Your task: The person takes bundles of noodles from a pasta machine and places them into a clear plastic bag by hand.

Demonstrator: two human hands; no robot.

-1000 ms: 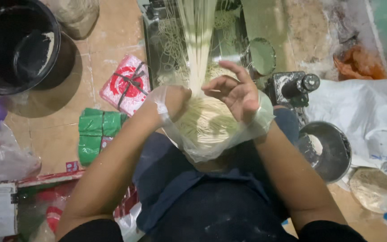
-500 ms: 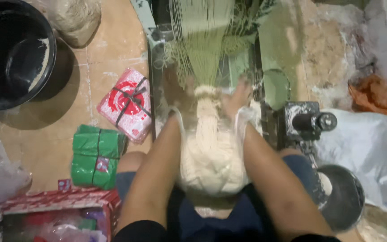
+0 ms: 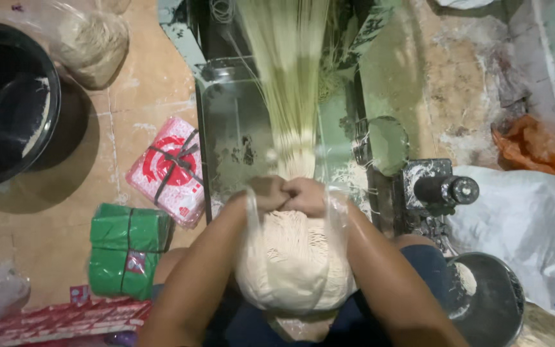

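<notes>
Left hand (image 3: 268, 193) and right hand (image 3: 304, 196), both closed, pinch the noodle strands (image 3: 287, 96) together at the mouth of the clear plastic bag (image 3: 293, 263). Bag sits in the person's lap directly below the noodle machine (image 3: 226, 122), so the falling strands feed straight in.

The clear bag of noodles (image 3: 293, 266) sits in the person's lap, just in front of the noodle machine (image 3: 239, 122). Both hands, left hand (image 3: 266, 194) and right hand (image 3: 308, 196), touch each other on top of the bag (at its mouth). Noodle strands (image 3: 287, 83) run from the machine down to the bag's mouth. Left of the bag lie two tied bundles of packets (image 3: 169, 170), with a bucket (image 3: 11, 103) farther left. Right of the bag stand a motor (image 3: 441, 189) and a metal bowl (image 3: 486, 302).
</notes>
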